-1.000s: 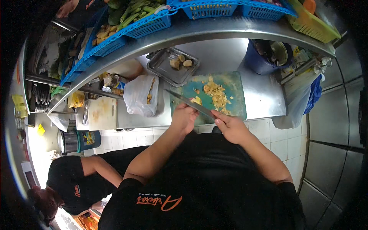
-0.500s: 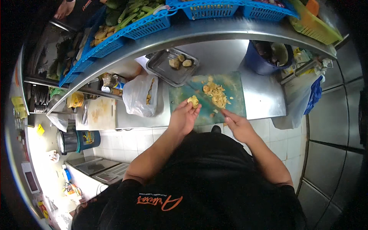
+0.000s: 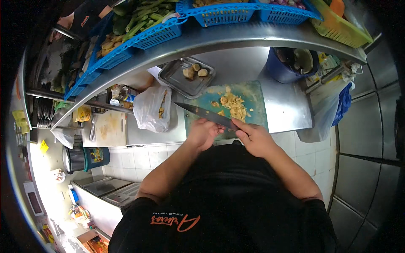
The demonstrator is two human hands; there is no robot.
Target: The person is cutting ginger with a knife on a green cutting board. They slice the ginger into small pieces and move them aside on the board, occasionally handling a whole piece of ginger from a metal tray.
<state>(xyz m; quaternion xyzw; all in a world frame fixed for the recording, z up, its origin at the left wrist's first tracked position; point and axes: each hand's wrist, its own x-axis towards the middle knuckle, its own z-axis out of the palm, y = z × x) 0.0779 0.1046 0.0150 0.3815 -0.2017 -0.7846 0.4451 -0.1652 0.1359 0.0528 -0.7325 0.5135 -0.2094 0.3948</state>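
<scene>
- A long, pointed metal knife is gripped by the closed fingers of the right hand, its blade slanted above a green rectangular cutting board.
- The left hand is held beside the blade, fingers curled and partly hidden; whether anything is grasped cannot be told.
- Chopped pale-yellow pieces are scattered on the board.
- Brownish-yellow chunks are held in a rectangular metal tray beyond.

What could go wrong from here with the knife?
1. The knife crosses close by the left hand's fingers; if it slips in the right hand, it might cut them.
2. Chopped pieces lie loose on the board; a bump could scatter them.
</scene>
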